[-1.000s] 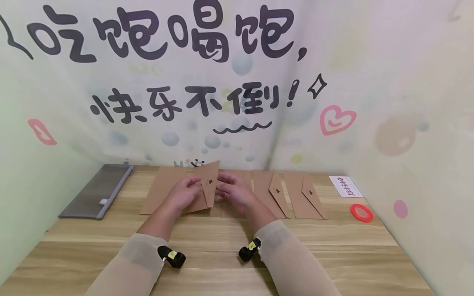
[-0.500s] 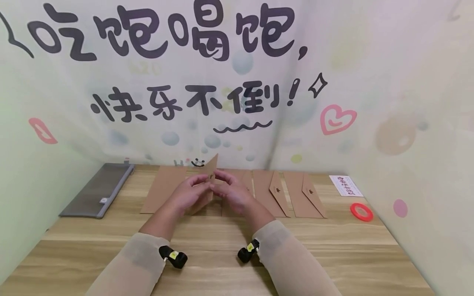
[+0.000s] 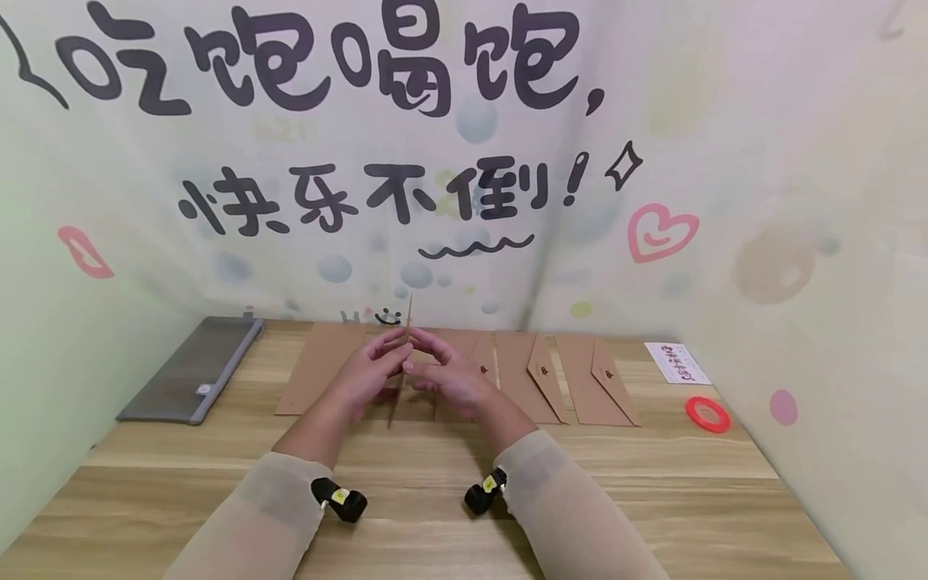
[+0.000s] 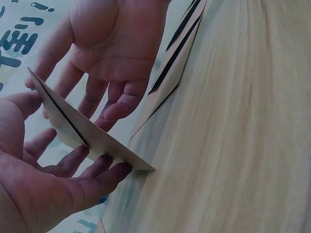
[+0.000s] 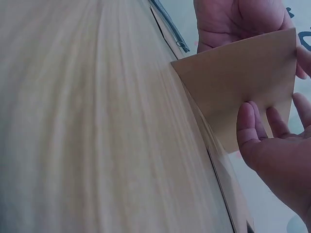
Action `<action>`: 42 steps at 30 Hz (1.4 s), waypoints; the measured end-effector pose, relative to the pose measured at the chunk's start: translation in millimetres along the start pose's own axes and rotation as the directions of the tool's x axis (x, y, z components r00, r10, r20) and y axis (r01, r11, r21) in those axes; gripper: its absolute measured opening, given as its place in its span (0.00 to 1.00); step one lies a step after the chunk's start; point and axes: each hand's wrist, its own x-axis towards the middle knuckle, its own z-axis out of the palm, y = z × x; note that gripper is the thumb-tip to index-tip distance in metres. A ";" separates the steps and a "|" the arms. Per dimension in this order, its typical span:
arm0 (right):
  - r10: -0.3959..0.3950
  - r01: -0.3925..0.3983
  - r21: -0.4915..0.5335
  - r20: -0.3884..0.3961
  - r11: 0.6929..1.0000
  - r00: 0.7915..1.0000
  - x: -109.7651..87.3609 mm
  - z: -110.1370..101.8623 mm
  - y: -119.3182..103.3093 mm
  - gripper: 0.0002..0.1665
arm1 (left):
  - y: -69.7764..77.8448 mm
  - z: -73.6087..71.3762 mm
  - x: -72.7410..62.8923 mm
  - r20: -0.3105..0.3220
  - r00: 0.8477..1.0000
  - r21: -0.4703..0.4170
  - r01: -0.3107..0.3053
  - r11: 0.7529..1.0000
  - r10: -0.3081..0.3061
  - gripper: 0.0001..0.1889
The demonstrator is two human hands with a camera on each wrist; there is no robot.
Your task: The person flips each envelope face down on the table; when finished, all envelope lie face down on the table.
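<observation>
A brown kraft paper envelope (image 3: 410,312) stands upright between my two hands, seen nearly edge-on in the head view. My left hand (image 3: 358,377) holds it from the left. In the left wrist view its fingertips lie along the envelope's (image 4: 99,138) near face, where a flap seam shows. My right hand (image 3: 458,380) holds it from the right, its fingertips against the plain face of the envelope (image 5: 228,73) in the right wrist view. One more envelope (image 3: 464,345) lies partly hidden behind the right hand.
A plain-side-up envelope (image 3: 319,370) lies left of my hands. Two flapped envelopes (image 3: 516,374) lie to the right in a row. A grey zip pouch (image 3: 184,374) is at far left. A white card (image 3: 677,362) and a red ring (image 3: 689,414) lie at far right.
The envelope has turned from showing its printed flap to standing edge-on, its top higher. My right hand has closed in from beside it to hold it along with the left.
</observation>
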 end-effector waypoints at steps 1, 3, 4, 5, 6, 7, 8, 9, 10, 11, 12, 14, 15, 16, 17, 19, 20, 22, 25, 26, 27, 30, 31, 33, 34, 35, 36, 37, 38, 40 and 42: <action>0.002 -0.002 -0.005 0.006 1.000 1.000 -0.4 0.3 -0.3 0.38 | -0.2 -0.1 0.1 0.001 1.000 -0.005 -0.001 1.000 0.001 0.33; 0.005 -0.005 -0.009 0.016 1.000 1.000 -1.0 0.9 -0.9 0.38 | -0.2 -0.6 -0.1 -0.004 1.000 -0.004 -0.012 1.000 0.012 0.33; 0.008 -0.008 -0.011 0.017 1.000 1.000 -1.3 1.4 -1.3 0.38 | -0.1 -0.9 -0.2 -0.011 1.000 -0.004 -0.017 1.000 0.017 0.32; 0.011 -0.011 -0.014 0.016 1.000 1.000 -1.5 1.8 -1.4 0.38 | 0.2 -1.3 -0.4 -0.019 1.000 -0.001 -0.024 1.000 0.024 0.32; 0.014 -0.014 -0.018 0.014 1.000 1.000 -1.7 2.4 -1.6 0.38 | 0.8 -1.6 -0.7 -0.025 0.999 0.002 -0.034 0.999 0.034 0.31; 0.018 -0.018 -0.024 0.011 1.000 1.000 -1.8 2.9 -1.8 0.38 | 1.5 -2.0 -0.9 -0.034 0.999 0.006 -0.042 0.999 0.042 0.30; 0.023 -0.023 -0.032 0.010 0.999 1.000 -1.8 3.4 -1.9 0.37 | 2.3 -2.6 -0.9 -0.043 0.998 0.010 -0.049 0.999 0.050 0.29; 0.032 -0.031 -0.038 0.010 0.999 0.999 -1.9 3.9 -1.8 0.36 | 3.4 -3.1 -1.1 -0.056 0.997 0.007 -0.055 0.998 0.055 0.28; 0.038 -0.037 -0.041 0.012 0.998 0.999 -2.0 4.3 -1.8 0.36 | 4.3 -3.6 -0.9 -0.069 0.996 0.001 -0.060 0.998 0.060 0.28; 0.045 -0.045 -0.038 0.015 0.998 0.999 -1.9 4.7 -1.7 0.35 | 5.4 -4.2 -0.9 -0.082 0.995 -0.008 -0.064 0.998 0.063 0.27; 0.054 -0.053 -0.033 0.016 0.998 0.998 -1.9 5.1 -1.7 0.34 | 6.4 -4.9 -0.8 -0.094 0.993 -0.017 -0.070 0.997 0.068 0.27; 0.068 -0.068 -0.016 0.017 0.998 0.998 -0.8 5.1 -1.4 0.33 | 8.4 -7.0 -0.3 -0.130 0.989 -0.023 -0.080 0.996 0.077 0.26; 0.076 -0.076 -0.003 0.013 0.997 0.997 -0.1 4.8 -1.0 0.33 | 9.1 -8.1 -0.1 -0.149 0.985 -0.024 -0.087 0.996 0.083 0.26; 0.084 -0.084 0.008 0.007 0.996 0.996 0.4 4.5 -0.6 0.33 | 9.3 -9.5 0.1 -0.167 0.982 -0.022 -0.091 0.996 0.086 0.27; 0.093 -0.092 0.017 -0.001 0.996 0.996 0.9 4.0 0.0 0.33 | 9.3 -11.0 0.4 -0.185 0.979 -0.015 -0.093 0.996 0.088 0.27; 0.109 -0.108 0.023 -0.021 0.994 0.994 1.7 2.8 1.6 0.34 | 8.4 -14.6 0.8 -0.220 0.972 0.004 -0.088 0.996 0.087 0.28; 0.120 -0.119 0.026 -0.033 0.993 0.992 1.9 2.3 2.2 0.35 | 7.6 -16.6 1.2 -0.234 0.968 0.012 -0.085 0.996 0.085 0.29; 0.139 -0.138 0.032 -0.056 0.990 0.989 1.7 1.7 2.9 0.36 | 6.0 -20.2 1.3 -0.255 0.964 0.045 -0.068 0.997 0.077 0.31; 0.151 -0.148 0.045 -0.084 0.988 0.985 1.4 0.9 3.7 0.38 | 2.5 -25.1 2.3 -0.275 0.959 0.098 -0.042 0.994 0.068 0.33; 0.154 -0.150 0.051 -0.089 0.987 0.984 1.6 0.6 4.1 0.38 | 1.0 -26.4 3.1 -0.278 0.958 0.111 -0.039 0.993 0.068 0.34; 0.154 -0.150 0.056 -0.093 0.987 0.984 1.4 0.6 4.3 0.39 | -0.1 -27.5 3.3 -0.281 0.957 0.132 -0.031 0.991 0.067 0.34; 0.151 -0.145 0.064 -0.092 0.987 0.984 1.7 0.8 4.3 0.39 | -2.6 -31.4 4.2 -0.281 0.958 0.176 -0.012 0.984 0.062 0.34; 0.152 -0.146 0.064 -0.090 0.987 0.984 1.7 0.9 4.1 0.39 | -3.4 -32.6 4.3 -0.280 0.958 0.200 -0.002 0.980 0.059 0.33; 0.155 -0.149 0.063 -0.091 0.987 0.984 1.3 1.3 3.3 0.39 | -4.8 -34.6 4.7 -0.277 0.959 0.249 0.021 0.968 0.051 0.32; 0.156 -0.151 0.061 -0.091 0.987 0.984 1.2 1.3 2.7 0.39 | -5.7 -35.4 5.3 -0.272 0.961 0.265 0.033 0.964 0.042 0.32; 0.157 -0.152 0.060 -0.090 0.987 0.983 1.0 1.3 2.1 0.39 | -6.6 -35.9 5.7 -0.267 0.963 0.286 0.041 0.957 0.038 0.32; 0.160 -0.155 0.060 -0.088 0.986 0.983 0.8 1.3 1.5 0.39 | -7.6 -36.2 6.4 -0.259 0.965 0.299 0.053 0.953 0.028 0.32; 0.159 -0.154 0.059 -0.087 0.986 0.983 0.8 1.1 1.0 0.39 | -8.8 -36.8 6.8 -0.248 0.969 0.324 0.062 0.944 0.021 0.31; 0.158 -0.153 0.060 -0.086 0.986 0.984 0.9 0.8 1.0 0.39 | -9.9 -36.9 7.2 -0.234 0.972 0.344 0.070 0.936 0.014 0.31; 0.160 -0.155 0.062 -0.083 0.986 0.984 1.4 0.1 1.5 0.39 | -12.1 -37.0 8.2 -0.205 0.979 0.396 0.078 0.915 0.006 0.30; 0.159 -0.154 0.063 -0.085 0.986 0.984 1.9 -0.5 2.3 0.38 | -13.8 -36.8 8.2 -0.184 0.983 0.453 0.076 0.888 0.010 0.30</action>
